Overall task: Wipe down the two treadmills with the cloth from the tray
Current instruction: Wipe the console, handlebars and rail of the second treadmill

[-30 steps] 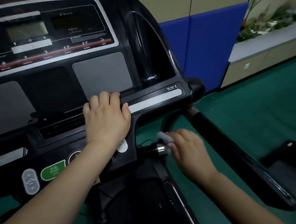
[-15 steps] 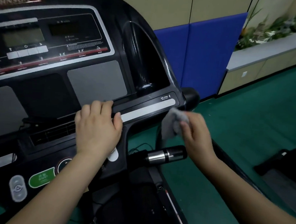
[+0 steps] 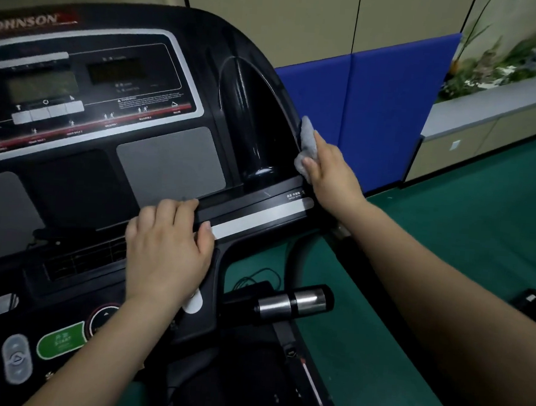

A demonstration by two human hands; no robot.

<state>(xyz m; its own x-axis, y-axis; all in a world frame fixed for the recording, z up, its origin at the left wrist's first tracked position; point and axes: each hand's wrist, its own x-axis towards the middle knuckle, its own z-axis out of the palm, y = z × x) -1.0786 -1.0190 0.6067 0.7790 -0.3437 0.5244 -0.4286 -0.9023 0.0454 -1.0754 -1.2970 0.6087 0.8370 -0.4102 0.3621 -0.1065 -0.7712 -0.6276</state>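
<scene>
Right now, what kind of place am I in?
Probably a gym or fitness room: a treadmill console with a green start button, green sports flooring, and blue padded wall panels.

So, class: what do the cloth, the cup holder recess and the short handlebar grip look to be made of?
Cloth: soft grey fabric, perhaps microfibre; it crumples in the right hand.
Cup holder recess: glossy black plastic, judging by its sharp highlights.
Handlebar grip: polished metal bands, probably steel or chrome; mirror-like shine.
</scene>
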